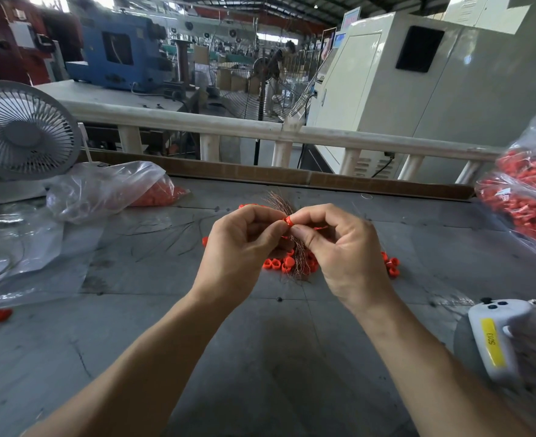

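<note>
Pinching the cap [288, 221] at frame centre, my left hand [244, 244] and right hand [342, 250] meet fingertip to fingertip, other fingers curled. Wires [300, 258] run between them, long axis near vertical, tips fanning toward upper left; I cannot tell which hand grips them. Left bag [109, 187] holds few red caps; right bag [525, 197] looks packed with them.

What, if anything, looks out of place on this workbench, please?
One red cap lies alone near the left edge of the table, beside the plastic sheet, well away from the pile of caps. Thin loose wires are also strewn across the table left of that pile. Nothing looks damaged.
</note>
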Available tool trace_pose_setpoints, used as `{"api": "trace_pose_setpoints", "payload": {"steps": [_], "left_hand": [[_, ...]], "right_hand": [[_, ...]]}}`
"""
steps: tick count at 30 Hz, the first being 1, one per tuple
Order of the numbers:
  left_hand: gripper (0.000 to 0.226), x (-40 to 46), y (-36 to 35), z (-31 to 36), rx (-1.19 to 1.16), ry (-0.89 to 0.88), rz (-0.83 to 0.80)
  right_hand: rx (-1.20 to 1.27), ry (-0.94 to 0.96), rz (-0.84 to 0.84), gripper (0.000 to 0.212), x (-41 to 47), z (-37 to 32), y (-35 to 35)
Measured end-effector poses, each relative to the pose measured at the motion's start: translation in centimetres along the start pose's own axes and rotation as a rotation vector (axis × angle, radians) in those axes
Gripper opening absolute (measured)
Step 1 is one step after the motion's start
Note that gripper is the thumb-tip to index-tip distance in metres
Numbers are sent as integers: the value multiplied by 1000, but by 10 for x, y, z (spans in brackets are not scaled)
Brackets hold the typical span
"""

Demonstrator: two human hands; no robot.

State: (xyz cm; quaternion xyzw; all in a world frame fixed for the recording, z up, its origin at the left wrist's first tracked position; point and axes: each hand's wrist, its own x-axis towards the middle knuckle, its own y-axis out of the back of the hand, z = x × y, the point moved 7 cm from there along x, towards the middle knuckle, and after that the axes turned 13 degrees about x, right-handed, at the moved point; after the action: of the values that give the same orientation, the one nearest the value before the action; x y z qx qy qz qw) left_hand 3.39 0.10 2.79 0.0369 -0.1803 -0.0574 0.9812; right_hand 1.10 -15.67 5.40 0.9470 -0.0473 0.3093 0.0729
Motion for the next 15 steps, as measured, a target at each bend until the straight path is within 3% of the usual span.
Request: {"api": "trace_pose_setpoints", "payload": {"steps": [8, 15], "left_hand": [[10, -1, -1, 2, 41, -28, -9], [12, -2, -3, -5, -129, 89, -55]], "right_hand": [[-31, 10, -17, 10, 0, -2, 2], [-120, 46, -20, 9, -1, -9, -3]]}}
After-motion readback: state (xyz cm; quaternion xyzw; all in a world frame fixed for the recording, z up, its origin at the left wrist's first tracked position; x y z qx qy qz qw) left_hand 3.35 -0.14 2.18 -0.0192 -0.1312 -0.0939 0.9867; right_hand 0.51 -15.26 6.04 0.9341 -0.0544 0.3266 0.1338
